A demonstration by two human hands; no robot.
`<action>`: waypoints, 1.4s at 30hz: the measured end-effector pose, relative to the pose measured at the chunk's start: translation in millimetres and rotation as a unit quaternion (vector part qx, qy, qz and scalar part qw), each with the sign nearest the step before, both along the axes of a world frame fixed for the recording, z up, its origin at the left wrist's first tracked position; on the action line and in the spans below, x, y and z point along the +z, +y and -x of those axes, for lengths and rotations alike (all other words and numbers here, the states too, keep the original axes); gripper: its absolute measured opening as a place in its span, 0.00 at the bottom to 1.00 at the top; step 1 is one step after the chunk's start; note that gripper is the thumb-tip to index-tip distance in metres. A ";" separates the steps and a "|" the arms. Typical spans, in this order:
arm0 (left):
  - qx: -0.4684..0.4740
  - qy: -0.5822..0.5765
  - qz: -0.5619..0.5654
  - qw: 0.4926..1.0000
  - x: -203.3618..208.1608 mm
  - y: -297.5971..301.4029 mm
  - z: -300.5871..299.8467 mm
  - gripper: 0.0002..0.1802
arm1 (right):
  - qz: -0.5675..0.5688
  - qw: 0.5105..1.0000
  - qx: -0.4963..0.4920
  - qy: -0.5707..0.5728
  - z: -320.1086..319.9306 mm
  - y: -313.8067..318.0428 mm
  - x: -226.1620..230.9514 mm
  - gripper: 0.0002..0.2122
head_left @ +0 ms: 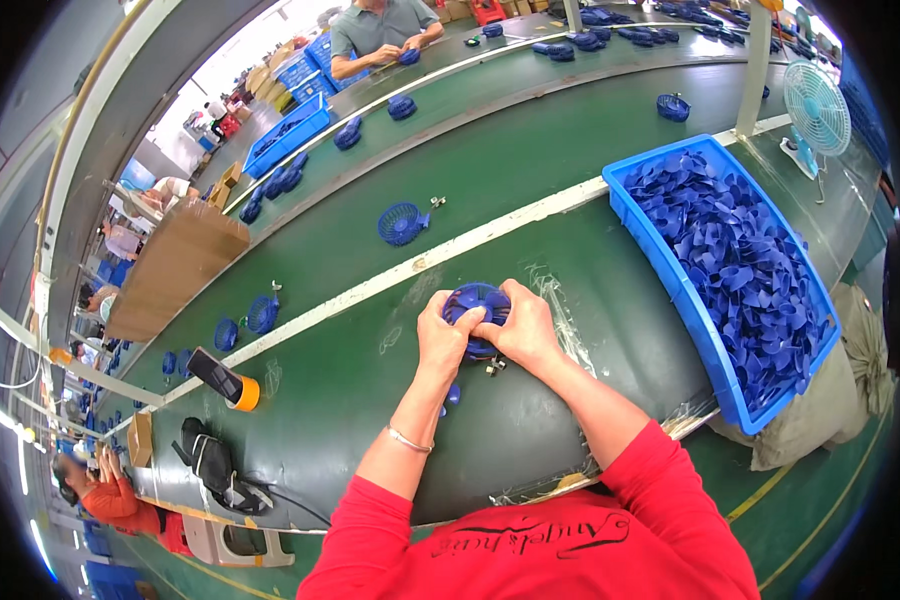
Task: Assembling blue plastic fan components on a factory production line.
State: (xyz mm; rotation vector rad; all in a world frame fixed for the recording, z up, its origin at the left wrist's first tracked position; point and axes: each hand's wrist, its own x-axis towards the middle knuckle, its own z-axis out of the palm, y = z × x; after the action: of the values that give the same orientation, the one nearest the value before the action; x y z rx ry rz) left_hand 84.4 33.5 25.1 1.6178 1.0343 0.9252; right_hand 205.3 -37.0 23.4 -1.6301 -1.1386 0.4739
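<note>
The fingers of the left hand [442, 335] and right hand [520, 325] curl closely around a blue round cage [475, 297], thumbs on its face, over the middle of the table [320, 430]; its underside is hidden. A small metal piece [495, 366] below it is hard to make out, and a small blue piece [454, 394] is partly covered. A blue crate [682, 290] of blue blades [730, 270] blocks the table's right end; a black bag [213, 460] lies by the near-left edge.

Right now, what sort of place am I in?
Probably a factory assembly line: a long green belt, a crate full of blue blades, and another person handling a blue part.
</note>
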 end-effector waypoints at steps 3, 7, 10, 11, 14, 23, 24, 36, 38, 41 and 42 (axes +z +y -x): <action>-0.033 0.012 0.018 0.999 -3.9 19.5 -24.6 0.16 | -0.030 0.997 -0.061 0.030 -11.2 8.8 -14.0 0.24; -0.015 0.001 -0.015 1.000 10.4 73.9 -79.3 0.22 | -0.068 0.972 -0.212 -0.074 -23.2 10.2 -7.2 0.32; 0.020 -0.044 -0.022 0.999 26.9 121.4 -106.6 0.38 | -0.171 0.950 -0.173 -0.193 -21.5 5.0 -2.3 0.25; 0.059 0.017 -0.080 0.995 28.6 139.4 -105.7 0.40 | -0.162 0.956 -0.105 -0.222 -15.0 3.3 -4.3 0.19; 0.226 0.117 -0.191 0.948 12.6 184.4 -84.8 0.35 | -0.172 0.939 0.089 -0.283 18.0 -1.7 -13.1 0.11; 0.195 0.320 -0.025 0.927 -38.0 222.0 -40.2 0.25 | -0.078 0.891 0.338 -0.294 56.1 -19.6 -16.6 0.17; 0.197 0.296 0.008 0.935 -35.6 224.1 -43.2 0.19 | -0.074 0.891 0.338 -0.294 55.2 -19.7 -17.9 0.17; 0.044 -0.353 0.136 0.925 11.5 116.6 33.4 0.12 | -0.030 0.903 0.259 -0.342 56.7 -17.7 -13.8 0.12; 0.067 -0.356 0.183 0.914 5.6 90.7 64.1 0.12 | -0.044 0.912 0.241 -0.330 53.0 -15.6 -19.3 0.12; 0.086 -0.374 0.198 0.902 -9.7 58.8 91.0 0.14 | -0.144 0.952 0.129 -0.238 41.4 -11.7 -9.4 0.13; 0.087 -0.373 0.198 0.902 -10.8 44.5 91.6 0.15 | -0.191 0.953 0.075 -0.223 38.6 -10.5 -4.9 0.15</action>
State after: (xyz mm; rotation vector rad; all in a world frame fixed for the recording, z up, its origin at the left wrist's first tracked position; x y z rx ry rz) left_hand -7.2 78.0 14.4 0.7247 0.7500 1.2254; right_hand 166.7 -47.5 18.5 -1.3447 -1.5866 -0.0363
